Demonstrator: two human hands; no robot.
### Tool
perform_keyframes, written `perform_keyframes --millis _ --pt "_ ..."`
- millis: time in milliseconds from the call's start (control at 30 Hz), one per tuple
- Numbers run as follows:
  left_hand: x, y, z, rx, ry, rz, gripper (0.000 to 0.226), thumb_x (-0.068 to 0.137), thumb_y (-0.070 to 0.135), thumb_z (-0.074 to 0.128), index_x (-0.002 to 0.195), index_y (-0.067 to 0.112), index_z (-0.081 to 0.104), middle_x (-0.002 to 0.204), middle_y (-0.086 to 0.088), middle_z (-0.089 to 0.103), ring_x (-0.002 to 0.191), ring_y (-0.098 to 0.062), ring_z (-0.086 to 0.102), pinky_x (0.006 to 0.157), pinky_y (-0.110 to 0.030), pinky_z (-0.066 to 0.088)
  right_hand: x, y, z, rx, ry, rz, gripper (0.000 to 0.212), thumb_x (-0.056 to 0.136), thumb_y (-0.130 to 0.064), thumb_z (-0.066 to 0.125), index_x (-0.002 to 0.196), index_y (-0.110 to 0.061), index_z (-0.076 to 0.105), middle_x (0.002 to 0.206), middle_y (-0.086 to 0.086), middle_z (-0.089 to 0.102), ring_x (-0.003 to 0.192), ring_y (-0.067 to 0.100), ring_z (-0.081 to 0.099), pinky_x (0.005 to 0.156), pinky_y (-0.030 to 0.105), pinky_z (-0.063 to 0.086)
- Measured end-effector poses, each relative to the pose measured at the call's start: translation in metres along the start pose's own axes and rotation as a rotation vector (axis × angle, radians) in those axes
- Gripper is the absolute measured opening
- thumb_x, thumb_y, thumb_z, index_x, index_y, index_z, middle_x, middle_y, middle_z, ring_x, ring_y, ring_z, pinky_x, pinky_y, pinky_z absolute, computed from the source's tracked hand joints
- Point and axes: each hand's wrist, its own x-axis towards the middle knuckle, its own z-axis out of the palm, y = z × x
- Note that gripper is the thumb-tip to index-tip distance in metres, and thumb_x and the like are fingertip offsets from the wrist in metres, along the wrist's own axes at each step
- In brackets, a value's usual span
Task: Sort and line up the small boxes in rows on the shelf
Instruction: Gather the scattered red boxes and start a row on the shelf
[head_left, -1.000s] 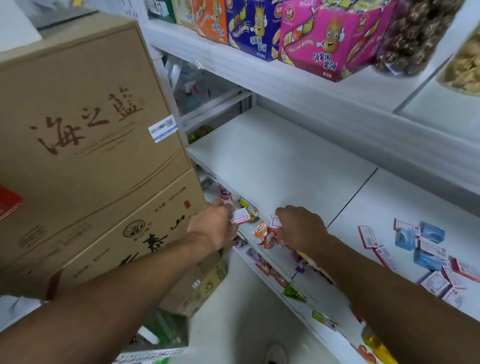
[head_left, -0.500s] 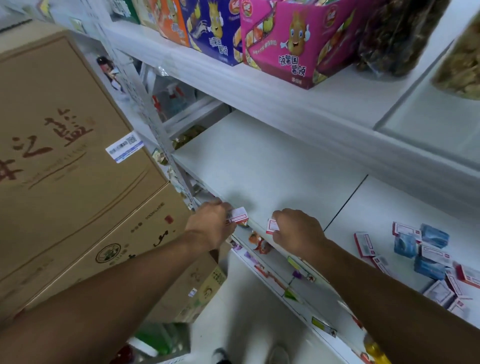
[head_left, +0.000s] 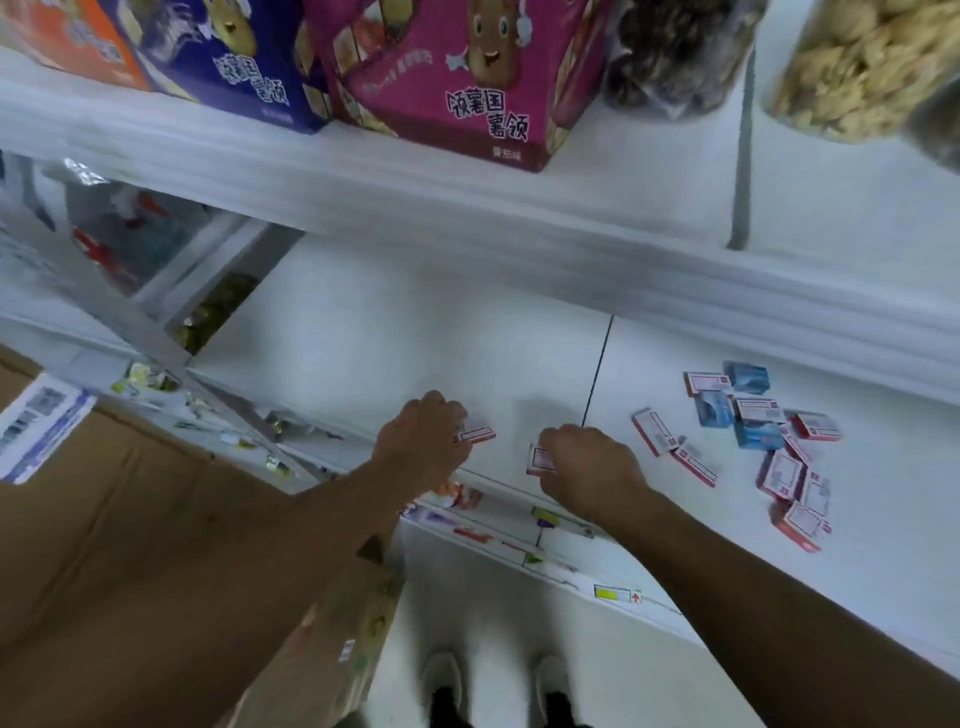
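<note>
My left hand (head_left: 423, 441) grips a small red-and-white box (head_left: 477, 435) over the front edge of the white shelf (head_left: 415, 338). My right hand (head_left: 587, 467) holds another small red-and-white box (head_left: 539, 460) close beside it, just left of the shelf's dark seam. A loose heap of several small boxes (head_left: 753, 431), red-white and blue, lies scattered on the right shelf panel. The fingers of both hands curl round their boxes, and parts of the boxes are hidden.
Large snack cartons (head_left: 467, 78) and bagged goods (head_left: 857, 62) stand on the shelf above. Brown cardboard cartons (head_left: 130, 545) are stacked at the left, close to my left arm. A lower shelf edge with price tags (head_left: 613, 592) runs below my hands. My shoes (head_left: 493, 680) show on the floor.
Both hands have lifted with their boxes from below the shelf edge up onto its front. The view has swung to the right, and the cartons have slid away left.
</note>
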Motion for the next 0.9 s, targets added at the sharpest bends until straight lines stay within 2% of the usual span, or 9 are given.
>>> perform_keyframes --millis 133,267,367,533,767,833,900 --pt "0.027 0.008 0.012 0.019 -0.013 0.127 0.048 0.097 0.039 0.071 0.143 0.027 0.064 0.126 0.0 0.062 0.108 -0.021 0.062 0.09 -0.041 0.061 -0.014 0.0 0.014 0.052 0.014 0.114 0.023 0.094 -0.028 0.065 0.116 -0.021 0.062 0.107 0.002 0.064 0.099 0.026 0.063 0.074 0.034 0.046" --pt "0.048 0.023 0.022 0.062 -0.03 0.215 0.041 0.097 0.036 0.071 0.137 0.028 0.066 0.119 0.002 0.058 0.098 -0.017 0.052 0.08 -0.035 0.055 -0.028 0.002 0.029 0.12 0.031 0.183 0.019 0.094 -0.027 0.067 0.112 -0.022 0.064 0.102 0.001 0.065 0.093 0.024 0.063 0.072 0.034 0.046" --pt "0.064 0.033 0.029 0.056 -0.043 0.269 0.041 0.097 0.038 0.072 0.136 0.028 0.067 0.118 0.002 0.057 0.099 -0.018 0.052 0.077 -0.035 0.05 -0.036 0.009 0.038 0.148 0.047 0.203 0.023 0.094 -0.032 0.068 0.116 -0.024 0.065 0.102 -0.001 0.065 0.089 0.02 0.06 0.071 0.033 0.049" --pt "0.092 0.05 0.048 0.076 -0.093 0.385 0.036 0.096 0.04 0.074 0.13 0.029 0.07 0.114 0.005 0.059 0.1 -0.019 0.057 0.08 -0.036 0.058 -0.034 0.028 0.051 0.162 0.072 0.208 0.027 0.095 -0.032 0.068 0.12 -0.023 0.066 0.104 -0.002 0.066 0.087 0.019 0.059 0.069 0.031 0.045" --pt "0.105 0.057 0.076 0.066 -0.085 0.397 0.022 0.097 0.041 0.073 0.117 0.033 0.074 0.109 0.006 0.061 0.1 -0.02 0.061 0.077 -0.035 0.06 -0.021 0.03 0.06 0.165 0.082 0.183 0.031 0.096 -0.035 0.066 0.125 -0.022 0.062 0.108 -0.001 0.065 0.093 0.019 0.059 0.071 0.032 0.045" --pt "0.102 0.051 0.082 0.024 -0.093 0.378 0.038 0.096 0.036 0.075 0.133 0.032 0.068 0.126 0.003 0.062 0.115 -0.023 0.059 0.088 -0.039 0.06 -0.017 0.028 0.06 0.153 0.08 0.175 0.031 0.097 -0.034 0.066 0.125 -0.022 0.062 0.108 -0.001 0.065 0.094 0.02 0.059 0.071 0.032 0.044" --pt "0.095 0.046 0.083 -0.022 -0.107 0.336 0.075 0.092 0.031 0.079 0.159 0.03 0.046 0.155 -0.001 0.049 0.136 -0.025 0.048 0.101 -0.043 0.056 -0.012 0.027 0.06 0.148 0.085 0.167 0.031 0.097 -0.033 0.066 0.126 -0.021 0.063 0.11 0.0 0.064 0.097 0.022 0.062 0.071 0.032 0.045"
